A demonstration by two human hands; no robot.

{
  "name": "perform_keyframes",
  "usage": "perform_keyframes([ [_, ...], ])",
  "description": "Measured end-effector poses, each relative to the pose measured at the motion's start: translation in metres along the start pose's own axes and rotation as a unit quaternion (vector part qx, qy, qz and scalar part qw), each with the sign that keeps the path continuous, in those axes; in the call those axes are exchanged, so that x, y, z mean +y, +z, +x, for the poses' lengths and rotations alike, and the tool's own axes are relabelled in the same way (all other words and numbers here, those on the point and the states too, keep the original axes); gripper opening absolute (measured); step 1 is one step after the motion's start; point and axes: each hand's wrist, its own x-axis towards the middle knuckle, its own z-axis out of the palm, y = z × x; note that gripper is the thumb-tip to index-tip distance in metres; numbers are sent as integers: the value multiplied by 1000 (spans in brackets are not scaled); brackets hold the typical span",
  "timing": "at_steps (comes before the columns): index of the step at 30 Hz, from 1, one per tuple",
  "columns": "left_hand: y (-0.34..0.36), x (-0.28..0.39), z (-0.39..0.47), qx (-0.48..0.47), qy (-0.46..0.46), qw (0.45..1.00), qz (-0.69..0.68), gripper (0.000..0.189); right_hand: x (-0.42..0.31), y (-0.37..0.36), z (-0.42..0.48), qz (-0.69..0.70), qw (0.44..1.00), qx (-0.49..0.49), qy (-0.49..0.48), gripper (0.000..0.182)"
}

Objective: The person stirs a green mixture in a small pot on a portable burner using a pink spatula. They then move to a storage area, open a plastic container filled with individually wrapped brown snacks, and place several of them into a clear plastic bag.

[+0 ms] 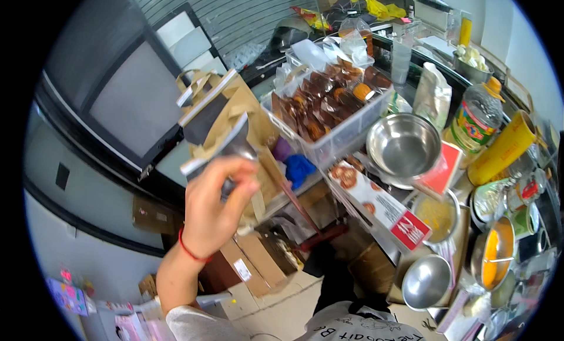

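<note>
My left hand (216,204), with a red cord round its wrist, is raised in front of brown kraft paper bags (240,104). Its fingers are curled towards the thumb and blurred. Something dark and shiny shows behind and between them, but I cannot tell whether it is held or part of the bag. White strips edge the bag openings, and twisted handles stick up at the far one. Beside the bags stands a clear plastic bin (348,131) of pastries in brown wrappers (315,105). My right hand is out of view.
A steel bowl (403,145), a long printed box (379,204), an oil bottle (478,114) and a yellow tube (502,149) crowd the right. Lower right are another steel bowl (426,281) and a bowl of orange contents (491,257). A cardboard box (255,261) stands on the floor.
</note>
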Motion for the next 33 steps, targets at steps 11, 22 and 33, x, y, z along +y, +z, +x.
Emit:
perform_keyframes([
  [11, 106, -211, 221, -203, 46, 973, 98, 16, -209, 73, 219, -294, 866, 18, -405, 20],
  [22, 147, -286, 236, -407, 142, 900, 60, 33, -100, 228, 300, -129, 952, -205, -188, 8],
  [33, 114, -296, 237, -452, 104, 886, 8, 14, -74, 264, 304, -374, 844, -324, -206, 21],
])
